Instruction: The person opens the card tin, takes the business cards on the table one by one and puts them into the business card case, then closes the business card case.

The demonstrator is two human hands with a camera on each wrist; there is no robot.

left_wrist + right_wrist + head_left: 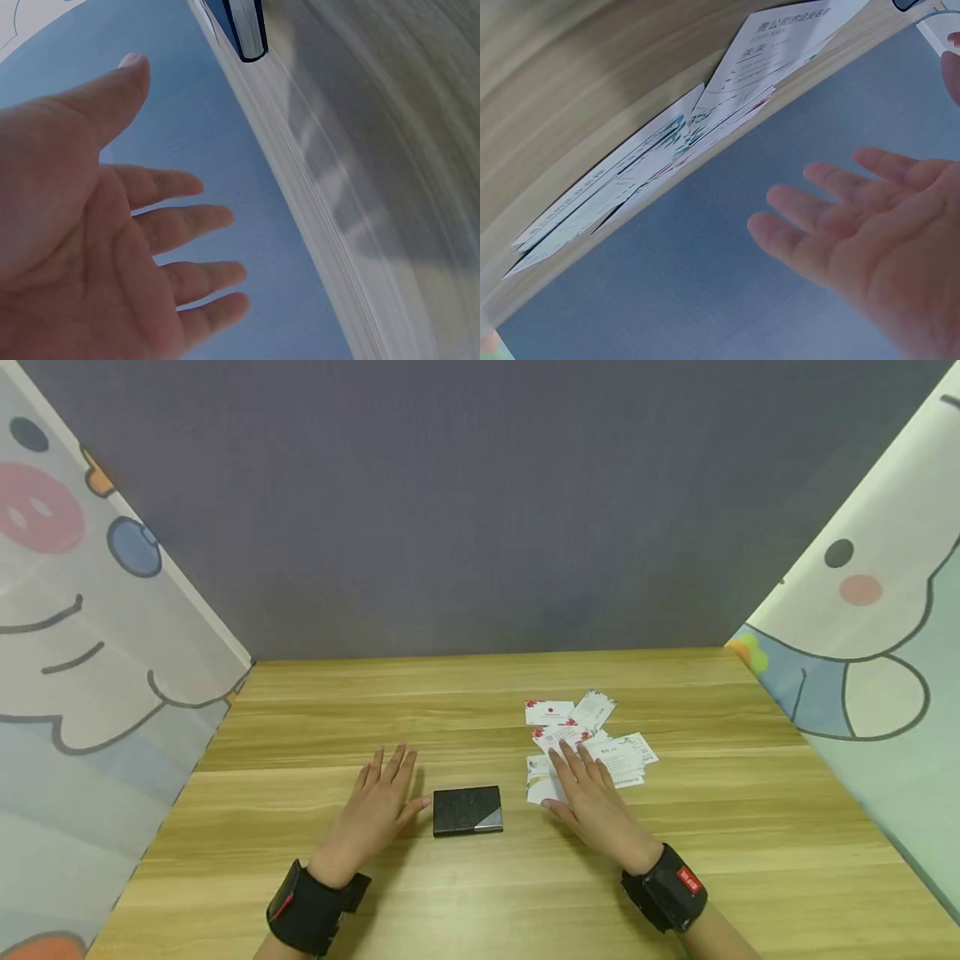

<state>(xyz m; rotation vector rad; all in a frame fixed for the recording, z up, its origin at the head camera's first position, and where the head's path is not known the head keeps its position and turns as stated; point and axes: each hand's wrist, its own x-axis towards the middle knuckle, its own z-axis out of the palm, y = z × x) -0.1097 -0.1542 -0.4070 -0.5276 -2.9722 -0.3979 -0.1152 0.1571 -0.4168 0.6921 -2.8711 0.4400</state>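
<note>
My left hand hovers palm down over the table with its fingers straight and spread, its thumb tip close to the left end of a black card case. The case lies flat and has a silver corner at its lower right. My right hand is also held out straight, above the lower left part of a loose pile of white business cards, hiding some of them. Several cards carry red flowers or green leaves. In the right wrist view the fingers are apart from the cards. Neither hand holds anything.
The wooden table ends at a dark grey panel at the back. Panels with cartoon prints stand along the left and the right. Black bands wrap both wrists.
</note>
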